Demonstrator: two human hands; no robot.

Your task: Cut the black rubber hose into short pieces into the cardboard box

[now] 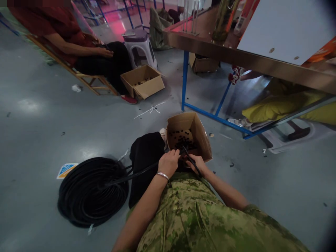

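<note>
My left hand [168,162] is closed around black tubing [141,171], which runs over my left thigh from a large coil of black tubing [91,190] on the floor. In my right hand [196,163] are black-handled scissors [193,162], fingers closed on them. Their blades point forward, close to my left fingertips. Just beyond both hands stands an open cardboard box [202,134]. Many short black pieces [183,138] lie scattered on its bottom. The tubing's end between my hands is too dark to make out.
A wooden-topped table [236,56] with blue legs [185,80] stands ahead to the right. Another person [78,52] sits at upper left beside a second cardboard box [149,87] and a plastic stool [139,47]. White string [151,109] and scraps lie on the floor.
</note>
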